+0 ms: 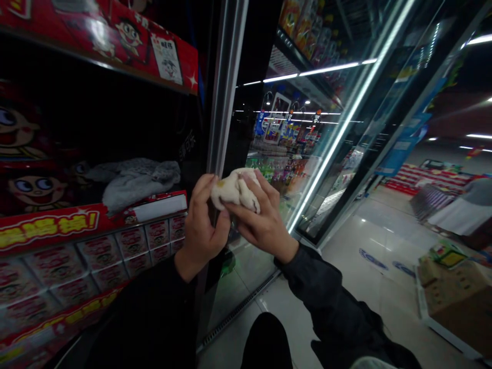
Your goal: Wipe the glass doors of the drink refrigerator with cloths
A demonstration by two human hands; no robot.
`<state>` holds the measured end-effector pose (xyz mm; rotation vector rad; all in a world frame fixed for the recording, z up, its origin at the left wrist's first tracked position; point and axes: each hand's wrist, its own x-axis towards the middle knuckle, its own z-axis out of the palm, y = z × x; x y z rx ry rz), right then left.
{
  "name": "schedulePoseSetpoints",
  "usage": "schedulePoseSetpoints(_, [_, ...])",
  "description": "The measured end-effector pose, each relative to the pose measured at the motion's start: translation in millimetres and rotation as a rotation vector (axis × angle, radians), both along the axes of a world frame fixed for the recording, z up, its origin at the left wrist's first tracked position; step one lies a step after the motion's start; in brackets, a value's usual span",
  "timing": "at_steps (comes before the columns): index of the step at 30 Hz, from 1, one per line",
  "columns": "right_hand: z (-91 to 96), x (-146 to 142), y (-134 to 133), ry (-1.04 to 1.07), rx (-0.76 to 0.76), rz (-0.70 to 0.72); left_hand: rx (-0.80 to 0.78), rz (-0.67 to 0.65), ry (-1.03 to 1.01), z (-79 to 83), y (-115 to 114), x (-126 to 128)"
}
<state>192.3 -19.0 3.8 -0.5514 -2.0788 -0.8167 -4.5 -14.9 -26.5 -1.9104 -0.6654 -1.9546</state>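
Both my hands hold a crumpled whitish cloth [233, 190] in front of a glass cooler door [277, 133]. My left hand [202, 225] grips its left side with curled fingers. My right hand [258, 215] wraps over the cloth's right side and top. The cloth sits beside the door's metal frame [225, 92]. Both sleeves are dark.
A red display shelf [88, 215] at the left carries a grey cloth [134, 179] and several red-white cartons [115, 251] below. Cardboard boxes [453, 292] stand on the shiny floor [369, 241] at the right. A person's light garment [465, 210] shows far right.
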Motion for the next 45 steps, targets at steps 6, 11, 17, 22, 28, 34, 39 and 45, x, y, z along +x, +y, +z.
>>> schedulePoseSetpoints(6, [-16.8, 90, 66, 0.099, 0.118, -0.034, 0.008, -0.008, -0.018, -1.8, 2, 3])
schedulePoseSetpoints(11, [-23.8, 158, 104, 0.628, -0.203, -0.221, 0.011, -0.026, -0.024, -1.4, 2, 4])
schedulePoseSetpoints(17, [-4.6, 204, 127, 1.018, -0.314, -0.329, 0.017, -0.025, -0.009, -0.1, 1, 1])
schedulePoseSetpoints(22, [2.1, 185, 125, 1.156, -0.403, -0.294, 0.016, -0.049, -0.016, -0.9, 1, 1])
schedulePoseSetpoints(28, [-18.5, 85, 78, 1.047, -0.350, -0.243, 0.024, -0.060, -0.032, -1.6, 2, 2])
schedulePoseSetpoints(34, [-50.2, -42, 6, 0.435, -0.017, -0.067, 0.010, -0.075, -0.041, -2.6, 4, 1])
schedulePoseSetpoints(39, [-52.5, -31, 19, 0.171, 0.188, 0.101, 0.037, -0.123, -0.031, -2.7, 7, -2])
schedulePoseSetpoints(45, [-69.4, 83, 86, 0.271, 0.039, -0.088, 0.026, -0.117, -0.054, -4.2, 6, 2])
